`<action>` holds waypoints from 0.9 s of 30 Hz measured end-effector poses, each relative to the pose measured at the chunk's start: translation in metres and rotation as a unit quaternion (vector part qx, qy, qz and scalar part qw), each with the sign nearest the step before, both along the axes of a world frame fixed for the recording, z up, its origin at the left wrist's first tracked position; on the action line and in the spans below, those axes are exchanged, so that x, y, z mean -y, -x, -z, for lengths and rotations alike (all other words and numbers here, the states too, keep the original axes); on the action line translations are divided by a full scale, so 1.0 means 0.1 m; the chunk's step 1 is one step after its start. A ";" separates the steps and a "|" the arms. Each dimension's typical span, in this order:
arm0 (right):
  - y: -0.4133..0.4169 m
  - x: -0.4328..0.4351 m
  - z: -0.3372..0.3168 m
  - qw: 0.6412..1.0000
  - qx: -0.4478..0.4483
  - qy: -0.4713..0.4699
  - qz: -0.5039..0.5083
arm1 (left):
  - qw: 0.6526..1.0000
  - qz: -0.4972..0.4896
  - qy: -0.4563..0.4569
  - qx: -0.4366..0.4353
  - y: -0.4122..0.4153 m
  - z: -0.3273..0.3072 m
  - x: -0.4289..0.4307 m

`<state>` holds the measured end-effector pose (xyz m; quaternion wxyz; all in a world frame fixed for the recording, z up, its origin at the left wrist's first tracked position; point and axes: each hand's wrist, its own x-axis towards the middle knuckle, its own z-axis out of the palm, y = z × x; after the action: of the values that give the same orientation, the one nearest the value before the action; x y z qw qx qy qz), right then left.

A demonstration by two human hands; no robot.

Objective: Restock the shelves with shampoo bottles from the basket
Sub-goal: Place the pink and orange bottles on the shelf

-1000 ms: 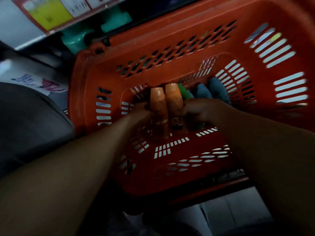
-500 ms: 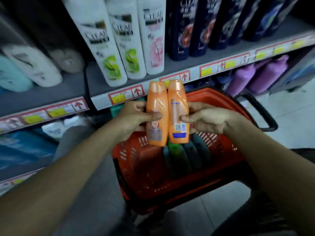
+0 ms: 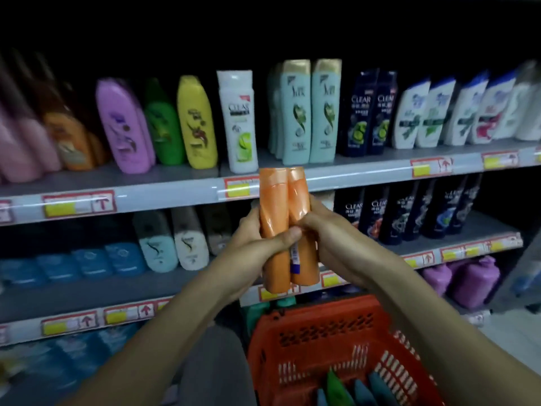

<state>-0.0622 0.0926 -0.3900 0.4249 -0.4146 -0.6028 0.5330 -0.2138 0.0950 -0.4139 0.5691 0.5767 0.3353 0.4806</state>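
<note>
one head-worn view, facing forward at the shelves [image 3: 175, 183] close ahead, basket [image 3: 316, 326] below.

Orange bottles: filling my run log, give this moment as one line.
left hand: grips orange bottles | right hand: grips them too | bottles: raised above basket, before shelves

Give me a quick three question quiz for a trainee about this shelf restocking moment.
1. True or false: each hand holds one bottle.
2. What colour are the two held bottles? A) purple B) orange C) white
3. Fill in: the basket sits ____ the hands.

Key:
1. False: the left hand and right hand clasp both orange bottles together, side by side.
2. B
3. Below: the basket still holds green and blue bottles.
</note>
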 end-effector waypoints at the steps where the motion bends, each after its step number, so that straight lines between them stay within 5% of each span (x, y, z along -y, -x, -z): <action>1: 0.06 0.00 -0.11 0.999 -0.014 -0.006 -0.036 | 1.000 -0.004 -0.009 0.008 0.13 -0.11 -0.02; 6: 0.48 -0.11 -0.46 0.992 0.018 -0.074 -0.099 | 0.994 -0.042 -0.019 0.097 0.82 -0.51 -0.10; 10: 1.03 -0.28 -0.63 0.989 -0.045 -0.103 -0.096 | 0.987 -0.055 -0.048 0.140 1.27 -0.69 -0.20; 18: 1.54 -0.73 -0.83 0.983 -0.096 -0.034 -0.153 | 0.984 -0.061 -0.066 0.155 2.11 -0.93 -0.45; 27: 2.09 -1.09 -0.83 0.992 -0.084 -0.086 -0.049 | 0.974 -0.163 -0.116 0.110 2.85 -0.96 -0.89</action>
<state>-0.2716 0.2018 -0.3072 0.4815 -0.3003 -0.6280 0.5326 -0.4986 0.1838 -0.3177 0.4460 0.5202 0.3022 0.6627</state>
